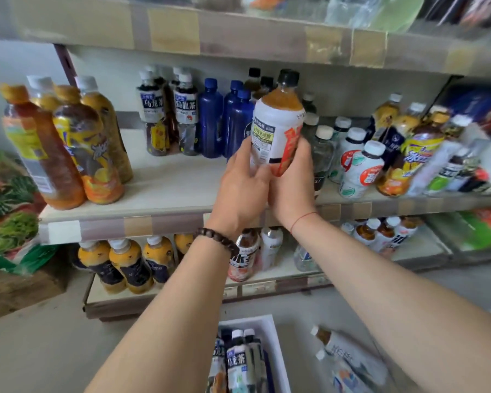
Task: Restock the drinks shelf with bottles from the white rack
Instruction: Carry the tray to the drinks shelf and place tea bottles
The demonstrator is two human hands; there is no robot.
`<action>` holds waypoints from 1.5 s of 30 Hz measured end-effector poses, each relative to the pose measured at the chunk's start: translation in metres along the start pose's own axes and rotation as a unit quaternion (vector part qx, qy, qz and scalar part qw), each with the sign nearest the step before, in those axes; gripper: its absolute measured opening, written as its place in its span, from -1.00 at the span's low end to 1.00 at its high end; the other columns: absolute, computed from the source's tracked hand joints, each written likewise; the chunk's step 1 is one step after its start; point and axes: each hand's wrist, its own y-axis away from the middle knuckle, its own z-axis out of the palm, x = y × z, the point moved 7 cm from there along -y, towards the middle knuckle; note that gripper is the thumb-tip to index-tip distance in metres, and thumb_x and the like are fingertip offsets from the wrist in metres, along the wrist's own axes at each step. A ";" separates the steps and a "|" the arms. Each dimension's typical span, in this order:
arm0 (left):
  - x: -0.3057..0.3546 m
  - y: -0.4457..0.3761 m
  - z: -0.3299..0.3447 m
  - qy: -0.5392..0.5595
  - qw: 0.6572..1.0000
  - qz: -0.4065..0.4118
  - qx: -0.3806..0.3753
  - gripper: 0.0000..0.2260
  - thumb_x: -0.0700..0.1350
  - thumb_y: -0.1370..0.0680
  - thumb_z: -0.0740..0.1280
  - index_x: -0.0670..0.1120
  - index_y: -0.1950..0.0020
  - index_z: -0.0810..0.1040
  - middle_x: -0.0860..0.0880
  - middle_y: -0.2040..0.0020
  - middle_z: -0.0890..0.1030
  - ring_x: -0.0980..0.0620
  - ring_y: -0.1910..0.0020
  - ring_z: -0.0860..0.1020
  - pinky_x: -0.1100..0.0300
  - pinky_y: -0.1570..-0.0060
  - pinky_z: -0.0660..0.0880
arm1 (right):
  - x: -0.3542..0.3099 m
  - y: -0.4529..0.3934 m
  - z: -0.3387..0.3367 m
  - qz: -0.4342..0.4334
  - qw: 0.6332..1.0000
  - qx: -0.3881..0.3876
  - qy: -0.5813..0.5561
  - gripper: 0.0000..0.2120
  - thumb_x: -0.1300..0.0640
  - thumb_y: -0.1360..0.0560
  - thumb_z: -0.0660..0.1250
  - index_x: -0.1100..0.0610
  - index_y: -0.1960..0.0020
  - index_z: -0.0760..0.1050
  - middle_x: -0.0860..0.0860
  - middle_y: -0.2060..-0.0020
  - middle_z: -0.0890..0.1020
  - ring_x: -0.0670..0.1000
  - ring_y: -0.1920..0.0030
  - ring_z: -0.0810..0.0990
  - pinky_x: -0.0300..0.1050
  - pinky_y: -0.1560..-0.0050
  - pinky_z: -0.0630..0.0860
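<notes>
A white-labelled bottle (277, 123) with orange drink and a black cap is held upright in front of the middle drinks shelf (167, 185). My left hand (243, 188) grips its lower left side and my right hand (294, 182) wraps its lower right side. It hangs just in front of the dark blue bottles (210, 120). The white rack (275, 347) lies on the floor below, between my forearms, with several tea bottles (237, 361) lying in it.
Orange iced-tea bottles (68, 148) stand at the shelf's left, white and yellow bottles (360, 171) at its right. A lower shelf (253, 285) holds more bottles. Two bottles (349, 358) lie on the floor right of the rack. A printed box (6, 217) stands at left.
</notes>
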 end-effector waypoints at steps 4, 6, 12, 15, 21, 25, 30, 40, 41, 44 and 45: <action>-0.024 -0.021 0.014 0.007 0.998 -0.040 -0.053 -0.39 0.06 -0.61 0.30 0.35 -0.64 0.22 0.19 -0.46 0.58 0.10 -0.43 0.53 0.00 -0.51 0.42 | 0.016 -0.007 0.000 -0.012 0.998 0.037 0.053 -0.32 0.29 -0.54 0.47 0.18 -0.59 0.26 -0.08 -0.18 0.56 -0.52 0.04 0.54 -0.56 0.01 0.45; -0.037 -0.027 0.018 -0.001 0.996 -0.057 -0.072 -0.40 0.12 -0.56 0.28 0.40 -0.60 0.25 0.18 -0.42 0.62 0.05 -0.39 0.59 -0.05 -0.50 0.45 | 0.031 -0.007 0.003 0.007 0.996 0.031 0.089 -0.29 0.19 -0.55 0.48 0.11 -0.61 0.25 -0.10 -0.21 0.59 -0.44 0.02 0.59 -0.46 -0.08 0.49; -0.044 -0.032 0.028 -0.024 0.995 -0.058 -0.082 -0.43 0.15 -0.61 0.33 0.30 -0.61 0.26 0.11 -0.39 0.64 0.02 -0.31 0.61 -0.02 -0.41 0.52 | 0.066 -0.020 0.009 0.105 0.992 0.031 0.069 -0.28 -0.53 -0.47 -0.05 -0.18 -0.32 0.60 -0.12 -0.07 0.78 0.04 -0.11 0.75 0.16 -0.34 0.58; -0.044 -0.036 0.029 -0.026 0.996 -0.048 -0.076 -0.46 0.08 -0.68 0.31 0.27 -0.64 0.24 0.13 -0.42 0.60 0.09 -0.29 0.56 0.08 -0.43 0.45 | 0.063 -0.014 0.012 0.161 0.985 0.048 0.047 -0.31 -0.47 -0.53 -0.11 -0.17 -0.41 0.50 -0.08 -0.18 0.74 0.07 -0.14 0.71 0.16 -0.35 0.56; -0.050 -0.049 0.032 -0.084 0.990 -0.045 -0.102 -0.45 0.11 -0.74 0.23 0.21 -0.71 0.13 0.03 -0.53 0.54 -0.05 -0.47 0.52 0.00 -0.50 0.40 | 0.062 -0.018 0.016 0.165 0.982 0.023 0.085 -0.35 -0.40 -0.64 -0.09 -0.17 -0.63 0.23 -0.02 -0.52 0.53 0.11 -0.47 0.54 0.23 -0.55 0.39; -0.054 -0.046 0.024 -0.107 0.992 -0.050 -0.040 -0.52 0.15 -0.70 0.30 0.17 -0.63 0.35 -0.01 -0.33 0.67 -0.02 -0.29 0.61 0.08 -0.33 0.52 | 0.027 0.005 0.009 0.067 0.973 -0.046 0.218 -0.29 0.21 -0.65 0.27 0.15 -0.72 0.05 0.10 -0.61 0.36 0.10 -0.55 0.41 -0.06 -0.58 0.33; -0.044 -0.026 0.004 -0.156 0.985 -0.035 0.058 -0.69 0.09 -0.67 0.35 -0.04 -0.31 0.67 0.02 -0.07 0.75 0.03 -0.09 0.68 0.25 -0.09 0.51 | 0.028 0.031 -0.012 -0.010 0.978 -0.061 0.200 -0.59 0.27 -0.59 0.37 0.12 -0.43 0.49 0.05 -0.33 0.59 0.03 -0.32 0.61 -0.01 -0.47 0.51; -0.163 0.170 -0.040 -0.102 0.959 -0.266 0.010 -0.80 0.01 -0.67 0.38 -0.07 0.05 0.68 -0.02 0.19 0.74 0.02 0.19 0.69 0.14 0.14 0.63 | 0.146 0.192 -0.018 0.147 0.925 -0.288 0.199 -0.89 0.14 -0.61 0.45 -0.02 -0.11 0.61 -0.18 0.14 0.65 -0.23 0.13 0.63 -0.17 0.01 0.57; -0.187 0.191 -0.039 -0.185 0.934 -0.305 -0.023 -0.79 0.01 -0.66 0.36 -0.07 0.06 0.67 -0.03 0.19 0.73 -0.01 0.19 0.68 0.20 0.22 0.58 | 0.168 0.217 -0.018 0.198 0.895 -0.324 0.235 -0.90 0.05 -0.62 0.45 -0.01 -0.11 0.59 -0.17 0.13 0.65 -0.19 0.13 0.63 -0.12 -0.01 0.58; -0.242 0.258 -0.017 -0.319 0.838 -0.404 -0.179 -0.69 0.08 -0.67 0.32 -0.17 -0.09 0.62 -0.10 0.12 0.71 -0.01 0.24 0.64 0.19 0.31 0.60 | 0.228 0.290 -0.006 0.341 0.790 -0.445 0.246 -0.43 -0.41 -0.42 0.50 0.00 -0.18 0.55 -0.03 0.01 0.71 0.01 0.04 0.71 0.05 -0.06 0.71; -0.252 0.277 -0.006 -0.329 0.815 -0.423 -0.219 -0.61 0.14 -0.67 0.33 -0.20 -0.17 0.59 -0.12 0.04 0.71 0.00 0.18 0.66 0.14 0.20 0.68 | 0.247 0.306 -0.001 0.366 0.778 -0.451 0.240 -0.17 -0.57 -0.23 0.51 -0.03 -0.25 0.52 -0.04 -0.05 0.71 0.01 0.00 0.73 0.05 -0.05 0.73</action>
